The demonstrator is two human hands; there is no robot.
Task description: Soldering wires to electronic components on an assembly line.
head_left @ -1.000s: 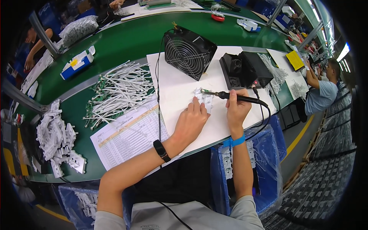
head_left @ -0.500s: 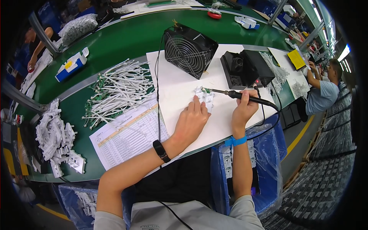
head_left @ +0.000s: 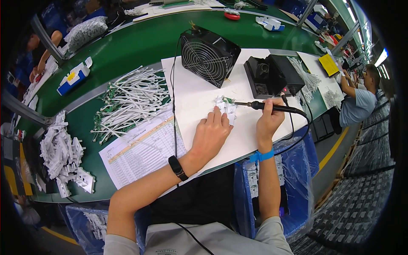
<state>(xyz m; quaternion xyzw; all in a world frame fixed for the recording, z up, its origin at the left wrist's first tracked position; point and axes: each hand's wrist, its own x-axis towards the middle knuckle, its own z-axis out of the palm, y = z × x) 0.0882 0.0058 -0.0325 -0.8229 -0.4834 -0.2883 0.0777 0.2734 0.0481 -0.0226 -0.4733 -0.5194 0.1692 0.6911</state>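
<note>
My right hand [head_left: 269,121] is closed around the black handle of a soldering iron [head_left: 260,105], which points left. The iron's metal tip reaches a small green circuit board [head_left: 229,100] on a white plastic part [head_left: 230,111]; whether the tip touches the board is too small to tell. With fingertips close together, my left hand [head_left: 211,134] holds the near side of that part down on the white board [head_left: 196,97]. Behind the part stands a black fan [head_left: 208,59] with a wire grille. A black soldering station [head_left: 282,74] with a lit red light is at the right.
White wires with green boards [head_left: 131,100] lie in a heap at the left, beside a printed sheet [head_left: 142,146]. Farther left are piled white plastic parts [head_left: 61,148]. A blue box [head_left: 74,77] rests on the green belt. Lined blue bins [head_left: 297,204] flank me. The iron's cable [head_left: 304,136] loops rightward.
The soldering iron and my right hand have shifted slightly left. On the green belt, the blue boxes and the red item have moved a little to the left. My left hand stays almost in place.
</note>
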